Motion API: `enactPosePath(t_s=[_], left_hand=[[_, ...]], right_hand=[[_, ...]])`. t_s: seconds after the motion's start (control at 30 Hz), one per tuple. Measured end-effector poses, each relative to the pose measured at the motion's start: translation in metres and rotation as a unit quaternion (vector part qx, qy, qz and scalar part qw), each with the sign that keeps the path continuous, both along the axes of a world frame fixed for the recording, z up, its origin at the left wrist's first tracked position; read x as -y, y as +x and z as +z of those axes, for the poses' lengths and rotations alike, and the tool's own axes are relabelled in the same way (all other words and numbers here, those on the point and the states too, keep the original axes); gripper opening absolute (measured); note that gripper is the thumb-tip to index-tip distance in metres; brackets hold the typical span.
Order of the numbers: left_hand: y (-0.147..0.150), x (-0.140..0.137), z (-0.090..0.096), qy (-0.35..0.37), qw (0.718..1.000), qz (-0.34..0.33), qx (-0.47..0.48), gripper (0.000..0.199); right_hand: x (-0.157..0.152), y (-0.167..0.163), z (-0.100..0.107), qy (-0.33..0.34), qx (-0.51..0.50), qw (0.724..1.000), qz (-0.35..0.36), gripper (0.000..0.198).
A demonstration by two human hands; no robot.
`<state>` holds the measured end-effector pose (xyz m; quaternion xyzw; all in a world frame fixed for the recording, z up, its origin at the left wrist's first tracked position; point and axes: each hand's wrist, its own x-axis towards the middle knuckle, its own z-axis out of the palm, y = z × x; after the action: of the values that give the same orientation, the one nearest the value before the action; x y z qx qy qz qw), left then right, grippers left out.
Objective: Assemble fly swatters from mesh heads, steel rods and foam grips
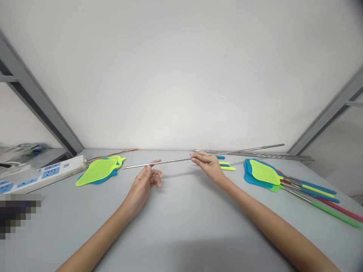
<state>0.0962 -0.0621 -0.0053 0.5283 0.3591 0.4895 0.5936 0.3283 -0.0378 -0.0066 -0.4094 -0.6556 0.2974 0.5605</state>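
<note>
A thin metal rod (170,161) is held slantwise above the grey table. My right hand (208,165) pinches it between thumb and fingertips. At its left part, my left hand (144,181) has the rod between thumb and index finger, the other fingers loosely curled. Beyond my right hand a metal length (255,148) rises to the right; whether it belongs to the same rod is hidden by the hand. Blue and yellow handle grips (229,169) lie partly behind my right hand. Left of my left hand lie yellow-green mesh fly swatter heads (98,172) over blue ones (106,178).
Several metal rods (272,155) lie along the wall at the back right. Fly swatters with handles (265,173) are piled at the right. A white power strip (64,170) with a plug lies at the left, near thin coloured wires (113,153). Grey metal posts (42,98) flank the table.
</note>
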Motion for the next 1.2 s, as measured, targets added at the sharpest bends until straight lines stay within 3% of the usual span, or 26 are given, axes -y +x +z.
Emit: enactPosePath(t_s=[0.27, 0.43, 0.53, 0.67, 0.77, 0.93, 1.1, 1.2], left_hand=[[-0.007, -0.003, 0.008, 0.018, 0.997, 0.057, 0.038, 0.032], [-0.008, -0.006, 0.011, -0.021, 0.989, 0.068, 0.133, 0.022], [-0.012, -0.012, 0.012, -0.049, 0.977, 0.097, 0.186, 0.019], [-0.019, -0.019, 0.018, -0.092, 0.954, 0.163, 0.235, 0.033], [-0.023, -0.021, 0.023, -0.103, 0.943, 0.188, 0.254, 0.036], [-0.023, -0.020, 0.024, -0.097, 0.944, 0.180, 0.261, 0.036], [-0.020, -0.017, 0.023, -0.114, 0.946, 0.167, 0.254, 0.033], [-0.020, -0.017, 0.023, -0.118, 0.947, 0.157, 0.255, 0.033]], right_hand=[[0.001, -0.003, -0.006, 0.011, -0.010, 1.000, 0.013, 0.017], [0.008, -0.009, -0.004, 0.006, -0.026, 0.998, 0.051, 0.017], [0.012, -0.008, 0.001, -0.030, -0.076, 0.990, 0.112, 0.017], [0.014, -0.005, 0.006, -0.172, -0.158, 0.941, 0.245, 0.023], [0.013, -0.002, 0.006, -0.251, -0.165, 0.907, 0.294, 0.028], [0.009, 0.003, 0.004, -0.303, -0.237, 0.875, 0.293, 0.030], [0.008, 0.005, 0.001, -0.391, -0.284, 0.791, 0.374, 0.029], [0.010, 0.005, 0.000, -0.400, -0.293, 0.769, 0.403, 0.029]])
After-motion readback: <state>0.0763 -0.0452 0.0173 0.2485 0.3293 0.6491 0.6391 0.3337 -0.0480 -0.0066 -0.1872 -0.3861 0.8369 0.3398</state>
